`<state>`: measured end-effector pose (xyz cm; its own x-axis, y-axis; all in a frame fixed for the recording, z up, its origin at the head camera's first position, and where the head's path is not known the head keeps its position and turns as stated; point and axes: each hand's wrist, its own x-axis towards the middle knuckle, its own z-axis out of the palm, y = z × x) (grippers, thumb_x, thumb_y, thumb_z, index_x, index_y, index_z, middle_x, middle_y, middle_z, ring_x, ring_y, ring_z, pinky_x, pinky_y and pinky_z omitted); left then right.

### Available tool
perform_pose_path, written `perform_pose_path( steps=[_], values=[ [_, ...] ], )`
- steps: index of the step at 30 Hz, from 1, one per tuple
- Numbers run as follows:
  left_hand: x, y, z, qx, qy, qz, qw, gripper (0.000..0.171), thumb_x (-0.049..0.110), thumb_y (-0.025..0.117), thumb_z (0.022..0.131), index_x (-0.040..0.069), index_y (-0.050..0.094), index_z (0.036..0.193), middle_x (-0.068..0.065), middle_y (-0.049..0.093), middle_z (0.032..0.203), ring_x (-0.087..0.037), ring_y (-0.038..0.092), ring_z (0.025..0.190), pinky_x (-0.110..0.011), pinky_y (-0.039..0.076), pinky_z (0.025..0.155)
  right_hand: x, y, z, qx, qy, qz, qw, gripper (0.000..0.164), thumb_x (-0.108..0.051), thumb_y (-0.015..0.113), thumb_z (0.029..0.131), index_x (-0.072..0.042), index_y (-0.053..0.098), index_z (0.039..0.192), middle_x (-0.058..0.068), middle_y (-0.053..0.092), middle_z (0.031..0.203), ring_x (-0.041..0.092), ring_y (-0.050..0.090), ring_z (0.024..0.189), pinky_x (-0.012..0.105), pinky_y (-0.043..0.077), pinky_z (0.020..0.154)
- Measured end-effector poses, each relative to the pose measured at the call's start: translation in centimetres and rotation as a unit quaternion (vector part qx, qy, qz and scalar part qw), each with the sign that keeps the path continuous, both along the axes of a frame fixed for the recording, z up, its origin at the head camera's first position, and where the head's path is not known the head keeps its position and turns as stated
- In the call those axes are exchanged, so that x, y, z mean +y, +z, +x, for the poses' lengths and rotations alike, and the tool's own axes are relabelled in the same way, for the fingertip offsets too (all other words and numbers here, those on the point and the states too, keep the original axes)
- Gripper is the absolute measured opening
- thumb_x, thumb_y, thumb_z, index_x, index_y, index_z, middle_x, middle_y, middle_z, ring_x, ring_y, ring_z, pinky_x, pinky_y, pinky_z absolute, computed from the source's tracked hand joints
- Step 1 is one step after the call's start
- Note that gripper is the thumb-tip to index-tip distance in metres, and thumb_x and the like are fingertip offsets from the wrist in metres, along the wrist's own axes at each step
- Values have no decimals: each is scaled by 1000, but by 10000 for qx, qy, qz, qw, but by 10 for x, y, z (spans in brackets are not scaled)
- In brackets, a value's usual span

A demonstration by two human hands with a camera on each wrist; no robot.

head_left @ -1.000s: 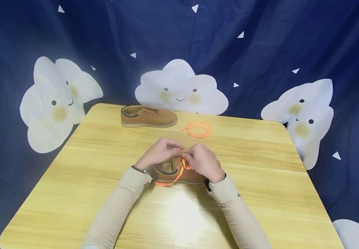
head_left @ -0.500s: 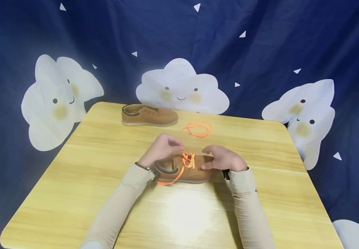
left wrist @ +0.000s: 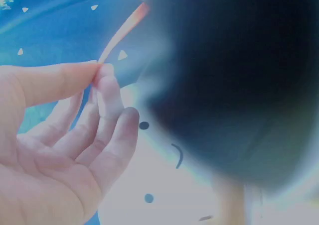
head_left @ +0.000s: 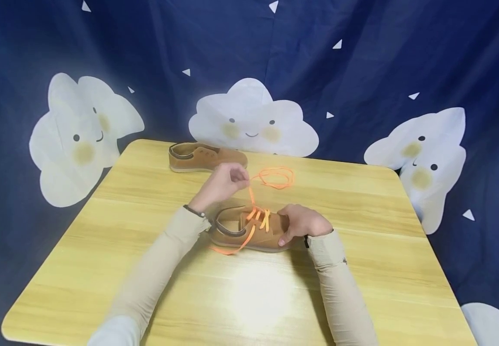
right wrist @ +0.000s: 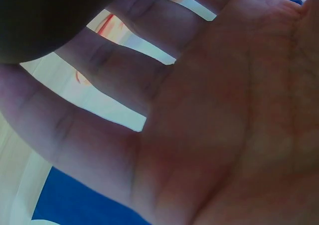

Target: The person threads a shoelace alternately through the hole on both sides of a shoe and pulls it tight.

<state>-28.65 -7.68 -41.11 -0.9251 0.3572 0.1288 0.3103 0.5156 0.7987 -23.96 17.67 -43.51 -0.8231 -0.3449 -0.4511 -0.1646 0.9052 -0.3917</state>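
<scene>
A brown shoe (head_left: 258,241) lies on the wooden table in the head view, toe to the right, with orange lace through its eyelets. My left hand (head_left: 225,182) pinches one end of that shoelace (head_left: 251,196) between thumb and index finger, stretched up above the shoe. The lace's other end hangs over the near side onto the table. My right hand (head_left: 305,222) grips the shoe's toe, thumb on the near side. In the left wrist view the pinched lace (left wrist: 121,34) runs toward a dark, blurred shape. The right wrist view shows my spread fingers (right wrist: 114,68) against a dark form.
A second brown shoe (head_left: 206,157), with no lace, stands near the back edge of the table (head_left: 362,288). To its right lies a looped orange shoelace (head_left: 293,179). A blue curtain (head_left: 249,38) with cloud prints hangs behind.
My right hand has let go of the lacing and moved right to hold the toe. My left hand has risen away from the shoe, drawing the lace end upward.
</scene>
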Motion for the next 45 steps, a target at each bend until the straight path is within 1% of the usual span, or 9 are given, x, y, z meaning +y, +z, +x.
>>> perform_pose_path(
  steps=[7, 12, 16, 20, 25, 29, 34, 40, 45],
  values=[
    [-17, 32, -18, 269, 624, 151, 9976, 10, 13, 75, 93, 7, 72, 101, -14, 75, 108, -31, 70, 103, -46, 54, 98, -1, 1, -1, 1, 120, -4, 9999, 93, -27, 97, 70, -5, 53, 149, 13, 54, 154, 38, 49, 144, 53, 44, 116],
    [-33, 22, -43, 194, 862, -154, 9960, 11, 13, 74, 93, 6, 72, 101, -16, 75, 108, -32, 69, 102, -45, 52, 97, -1, 0, -1, 35, 103, -2, 9999, 92, -25, 97, 70, -4, 54, 148, 13, 53, 155, 37, 48, 145, 52, 43, 117],
    [-42, -9, -53, -290, 358, -1109, 9928, 15, 11, 70, 94, 2, 72, 106, -19, 73, 110, -34, 68, 104, -46, 53, 97, -1, -1, -1, 76, 116, -7, 9999, 91, -25, 97, 69, -4, 55, 147, 14, 54, 154, 37, 49, 144, 53, 43, 116],
    [-39, -28, -46, -646, -472, -1874, 9790, 28, 14, 65, 98, -1, 69, 121, -20, 71, 124, -38, 67, 116, -50, 54, 102, 0, -1, 0, 85, 120, 7, 9999, 91, -24, 97, 69, -4, 55, 147, 14, 54, 154, 37, 49, 144, 53, 44, 116],
    [-23, -25, -32, -489, -1980, -1432, 9685, 36, 22, 60, 104, 6, 64, 137, -12, 64, 143, -34, 59, 134, -52, 46, 114, 0, 0, 0, 78, 106, 32, 9999, 91, -25, 97, 69, -4, 55, 147, 14, 54, 154, 37, 50, 143, 52, 44, 116],
    [-12, -21, -28, -267, -2942, -1050, 9496, 29, 24, 64, 103, 10, 71, 127, -6, 71, 131, -25, 63, 128, -51, 47, 113, 0, -1, -1, 118, 143, 61, 9998, 92, -27, 97, 69, -4, 55, 147, 13, 55, 153, 36, 51, 142, 51, 45, 116],
    [-6, -25, -29, 139, -2967, -1351, 9453, 13, 17, 66, 101, 11, 77, 103, 0, 76, 100, -13, 69, 99, -36, 56, 99, 0, -1, -1, 172, 153, 42, 9997, 92, -27, 98, 68, -4, 56, 146, 14, 55, 153, 36, 51, 142, 51, 44, 116],
    [-7, -30, -32, -581, -2873, -1453, 9450, 28, 16, 50, 109, 4, 63, 88, 1, 51, 73, -9, 46, 65, -26, 43, 66, 1, 1, -1, 121, 143, -8, 9998, 91, -27, 97, 70, -4, 55, 147, 14, 54, 154, 37, 50, 143, 52, 43, 117],
    [-11, -33, -36, -973, -2875, -1607, 9392, 37, 24, 45, 111, 8, 54, 80, 5, 43, 71, -7, 38, 62, -24, 37, 62, 2, 1, 0, 82, 112, -51, 9999, 91, -26, 96, 70, -4, 54, 148, 14, 54, 154, 37, 49, 144, 52, 42, 118]
  ],
)
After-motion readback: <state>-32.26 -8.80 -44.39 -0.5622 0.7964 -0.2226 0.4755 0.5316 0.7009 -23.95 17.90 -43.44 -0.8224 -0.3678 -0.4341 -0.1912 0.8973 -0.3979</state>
